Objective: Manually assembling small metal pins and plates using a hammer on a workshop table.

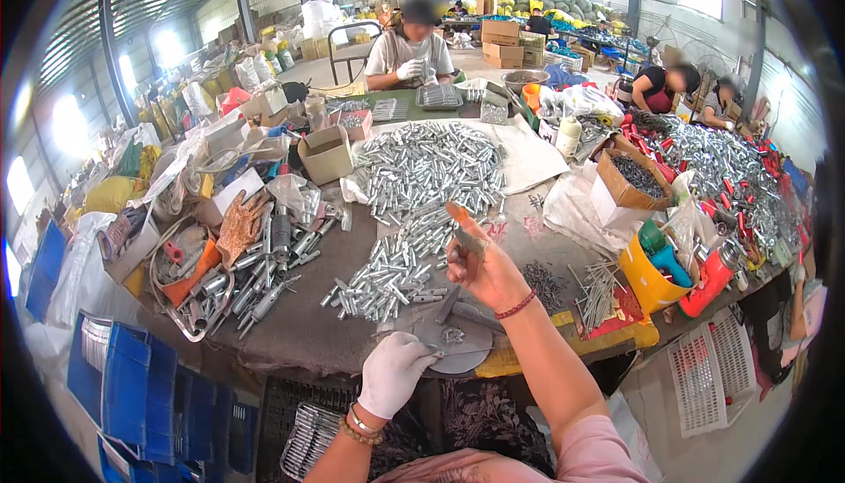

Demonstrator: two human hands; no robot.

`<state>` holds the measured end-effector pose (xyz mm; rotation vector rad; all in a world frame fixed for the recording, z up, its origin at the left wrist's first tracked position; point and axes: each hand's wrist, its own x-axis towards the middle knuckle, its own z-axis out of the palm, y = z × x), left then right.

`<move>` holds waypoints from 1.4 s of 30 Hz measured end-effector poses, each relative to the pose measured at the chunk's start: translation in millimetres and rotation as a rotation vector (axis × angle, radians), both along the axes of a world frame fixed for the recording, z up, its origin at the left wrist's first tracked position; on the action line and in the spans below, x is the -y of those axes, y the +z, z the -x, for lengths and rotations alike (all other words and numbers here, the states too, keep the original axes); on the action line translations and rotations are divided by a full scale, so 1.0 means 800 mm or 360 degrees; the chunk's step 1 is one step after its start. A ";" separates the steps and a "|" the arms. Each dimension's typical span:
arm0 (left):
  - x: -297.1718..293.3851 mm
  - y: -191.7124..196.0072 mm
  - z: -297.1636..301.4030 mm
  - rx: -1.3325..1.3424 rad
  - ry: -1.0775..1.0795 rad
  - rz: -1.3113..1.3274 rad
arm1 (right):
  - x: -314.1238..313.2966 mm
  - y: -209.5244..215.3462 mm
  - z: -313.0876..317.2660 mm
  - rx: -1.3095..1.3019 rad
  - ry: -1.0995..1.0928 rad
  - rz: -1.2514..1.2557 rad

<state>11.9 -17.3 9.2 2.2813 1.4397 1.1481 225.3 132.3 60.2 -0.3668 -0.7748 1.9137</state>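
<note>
1. My right hand (482, 265) was bare and raised above the table (299, 325), fingers closed around a short metal piece (468, 238) with an orange tip at its top end, tilted toward eleven o'clock.
2. My left hand (393, 371), in a white glove, was curled shut at the seven o'clock edge of a round grey metal disc (462, 342); whether it pinched anything small I could not tell.
3. The disc lay flat at the table's near edge, a small star-shaped part (452, 335) at its centre.
4. A long heap of silvery metal tubes (414, 210) spread from twelve o'clock of my right hand down to its nine o'clock.
5. Loose nails (598, 285) lay at three o'clock of that hand, beside a yellow box (647, 279).
</note>
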 end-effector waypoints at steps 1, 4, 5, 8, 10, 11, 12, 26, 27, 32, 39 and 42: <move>-0.001 -0.002 -0.001 0.0016 -0.0004 -0.0039 | 0.000 -0.001 -0.002 -0.0003 0.0000 0.0008; -0.010 -0.004 -0.003 0.0007 0.0002 -0.0092 | 0.008 -0.007 -0.011 0.0104 -0.0044 0.0071; -0.009 -0.003 -0.002 -0.0027 0.0006 -0.0118 | 0.015 0.007 -0.019 0.0334 -0.0088 0.0028; -0.020 -0.006 0.001 0.0007 -0.0073 -0.0182 | 0.059 0.017 -0.033 0.1082 -0.0249 -0.0398; -0.027 -0.005 -0.001 0.0063 -0.0056 -0.0148 | 0.076 -0.005 -0.044 0.1444 -0.0359 -0.0717; -0.029 -0.006 0.003 0.0044 -0.0042 -0.0092 | 0.091 0.001 -0.043 0.1795 -0.0341 -0.0837; -0.030 -0.007 0.004 0.0032 -0.0048 -0.0054 | 0.111 0.013 -0.047 0.2153 -0.0337 -0.0972; -0.014 -0.010 0.003 0.0058 -0.0076 -0.0028 | 0.109 -0.035 -0.065 0.3064 -0.0866 -0.1836; -0.014 -0.009 0.002 0.0064 -0.0062 -0.0016 | 0.105 -0.037 -0.069 0.3006 -0.0812 -0.1836; -0.019 -0.008 0.000 0.0053 -0.0058 -0.0007 | 0.110 -0.030 -0.071 0.2879 -0.0734 -0.1808; -0.023 -0.015 0.003 0.0035 -0.0068 -0.0009 | 0.181 0.002 -0.056 0.2481 -0.0821 -0.1560; -0.021 -0.011 0.004 0.0010 -0.0063 -0.0056 | 0.190 -0.001 -0.049 0.2405 -0.0907 -0.1660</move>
